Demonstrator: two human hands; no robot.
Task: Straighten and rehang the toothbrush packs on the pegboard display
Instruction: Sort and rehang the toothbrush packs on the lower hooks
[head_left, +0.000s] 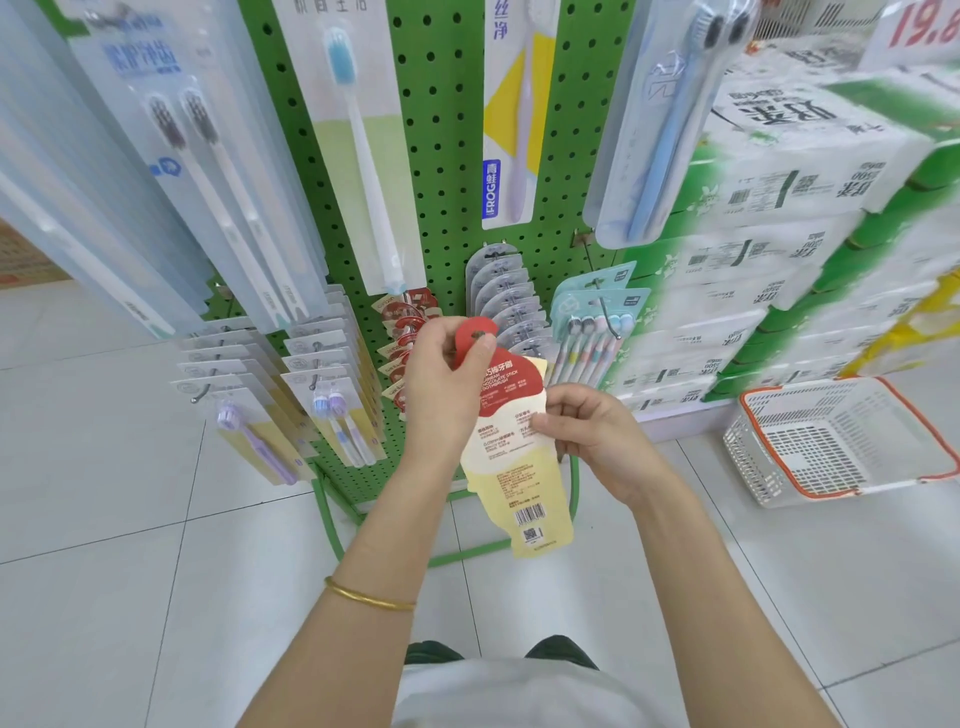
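While we are holding the red-and-cream toothbrush pack (514, 467) in the air before the lower part of the green pegboard (441, 156), its printed back with the barcode is facing us and its red tab is pointing up, the cream end hanging down and slightly to the right. Our left hand (441, 374) is gripping that tab, fingers curled behind it and the thumb pressing on its front beside the hang hole; the forearm is rising steeply from below, with a gold bangle (369, 597) circling it. Our right hand (587, 426) is sitting lower and to the right, pinching the pack's right edge at mid-height between thumb and curled fingers, wrist angled inward. Just behind the tab, a row of matching red packs (402, 332) is hanging on a peg. Grey-carded packs (506, 296) and a pastel multi-brush pack (592, 332) are hanging on the pegs to the right. Farther right, a white basket with an orange rim (831, 441) is sitting on the tiled floor beneath stacked tissue packs (779, 208).
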